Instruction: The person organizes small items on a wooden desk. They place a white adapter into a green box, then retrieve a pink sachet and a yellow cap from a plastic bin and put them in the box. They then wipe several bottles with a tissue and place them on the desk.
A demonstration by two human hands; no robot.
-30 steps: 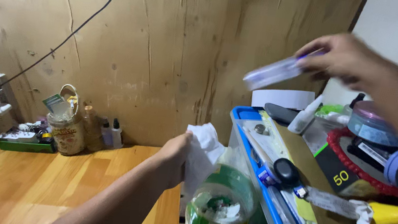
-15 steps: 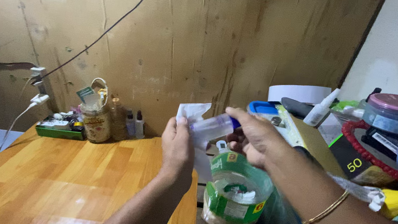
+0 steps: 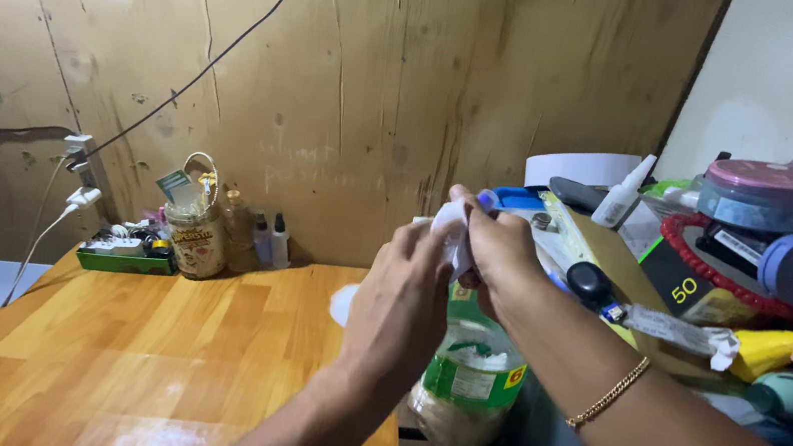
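Note:
My left hand [image 3: 402, 304] and my right hand [image 3: 498, 256] meet in front of me, above the right edge of a wooden table [image 3: 148, 354]. Between them is a white tissue [image 3: 451, 230], bunched around a small clear tube with a blue end [image 3: 487, 200] that my right hand grips. My left hand presses the tissue against the tube. Most of the tube is hidden by fingers and tissue. Just below the hands stands a clear plastic bottle with a green label [image 3: 473, 379], cut open and stuffed with crumpled tissue.
A blue bin [image 3: 520, 198] at the right is piled with clutter: a white squeeze bottle [image 3: 619, 195], a round lidded tub [image 3: 758, 192], a red ring, a black box. A jar [image 3: 196, 239], small bottles [image 3: 269, 238] and a power strip [image 3: 125, 255] line the plywood wall.
My right hand brought the tube down from the upper right to the tissue in my left hand. Both hands have closed around it, and the tissue is now wrapped on the tube.

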